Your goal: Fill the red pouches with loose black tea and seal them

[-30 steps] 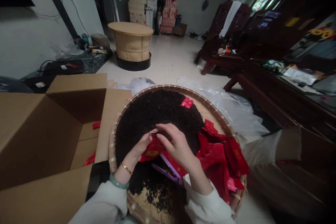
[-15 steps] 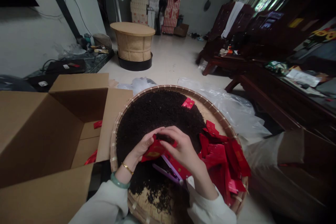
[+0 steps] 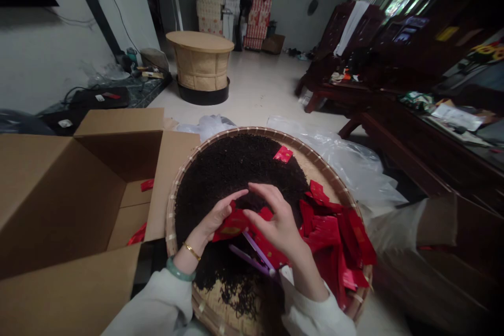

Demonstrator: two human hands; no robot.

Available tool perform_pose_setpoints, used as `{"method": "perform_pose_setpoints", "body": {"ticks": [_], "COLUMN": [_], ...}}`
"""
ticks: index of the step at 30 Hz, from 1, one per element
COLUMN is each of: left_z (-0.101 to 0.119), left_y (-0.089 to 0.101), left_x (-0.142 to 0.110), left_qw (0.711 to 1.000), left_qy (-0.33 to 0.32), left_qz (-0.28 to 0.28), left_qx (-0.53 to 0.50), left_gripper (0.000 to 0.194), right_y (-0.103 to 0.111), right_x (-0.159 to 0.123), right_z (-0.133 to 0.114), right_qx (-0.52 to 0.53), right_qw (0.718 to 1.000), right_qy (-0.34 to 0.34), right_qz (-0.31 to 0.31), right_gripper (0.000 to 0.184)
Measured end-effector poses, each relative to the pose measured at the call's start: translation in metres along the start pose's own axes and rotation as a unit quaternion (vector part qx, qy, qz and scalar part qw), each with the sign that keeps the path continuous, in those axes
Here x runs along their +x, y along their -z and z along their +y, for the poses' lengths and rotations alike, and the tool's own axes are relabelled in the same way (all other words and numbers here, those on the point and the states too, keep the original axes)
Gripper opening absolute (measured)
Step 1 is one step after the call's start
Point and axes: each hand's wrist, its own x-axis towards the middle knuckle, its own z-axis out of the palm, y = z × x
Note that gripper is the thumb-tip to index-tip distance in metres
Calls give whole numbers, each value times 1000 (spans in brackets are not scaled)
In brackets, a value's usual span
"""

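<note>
My left hand (image 3: 212,221) holds a red packet (image 3: 233,226) with a gold print over the tray. My right hand (image 3: 277,223) is beside the packet with its fingers spread and curved; nothing shows between them. Beneath both hands, dark loose leaves that look like tea (image 3: 232,163) cover much of a round woven bamboo tray (image 3: 170,215). A purple clip-like tool (image 3: 255,252) with two long thin arms lies under the packet, partly hidden by my right hand. To the right, a heap of flat red packets (image 3: 326,233) rests in the tray. One small red packet (image 3: 283,154) lies on the far leaves.
An open cardboard box (image 3: 59,194) with a few red pieces inside stands left of the tray. Clear plastic sheeting (image 3: 338,160) lies beyond the rim, and another carton (image 3: 433,241) is at right. Farther off are a wicker drum-shaped stand (image 3: 200,68) and dark wooden furniture (image 3: 417,136).
My right hand has opened and drawn slightly away from the packet's top, where dark leaves were showing by its fingers. My left hand keeps the packet in nearly the same place.
</note>
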Motion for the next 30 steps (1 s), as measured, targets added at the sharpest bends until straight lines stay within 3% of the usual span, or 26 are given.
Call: {"method": "perform_pose_setpoints", "body": {"ticks": [3, 6, 9, 15, 18, 22, 24, 26, 28, 30], "left_z": [1, 1, -1, 3, 5, 6, 5, 4, 2, 1], "left_y": [-1, -2, -2, -6, -9, -10, -11, -10, -9, -8], "left_x": [-1, -1, -2, -4, -7, -6, -5, -4, -4, -5], "left_qw": [1000, 1000, 999, 998, 992, 995, 996, 997, 998, 997], "left_qy": [0, 8, 19, 54, 103, 84, 71, 64, 58, 63], "left_qz": [-14, -24, -20, -41, -41, -13, -7, 5, 20, 14], "left_qx": [-5, -12, -19, 12, 58, 61, 47, 34, 31, 41], "left_gripper": [86, 86, 84, 79, 65, 49, 49, 50, 50, 52], "right_y": [-1, -6, -9, -10, -11, -8, -6, -7, -11, -13], "right_x": [-1, -1, 0, 1, 2, 2, 2, 1, 0, 0], "right_z": [3, 3, 3, 13, 21, 25, 23, 21, 20, 21], "right_qx": [9, 17, 6, 19, 22, 4, -22, -40, -45, -43], "right_qw": [998, 996, 999, 996, 991, 985, 990, 997, 998, 997], "right_qy": [-8, -15, -22, -89, -122, -109, -74, -46, -41, -56], "right_qz": [-66, -83, -41, 15, 54, 135, 115, 51, 9, 9], "right_gripper": [42, 22, 11, 12, 12, 12, 13, 11, 6, 10]}}
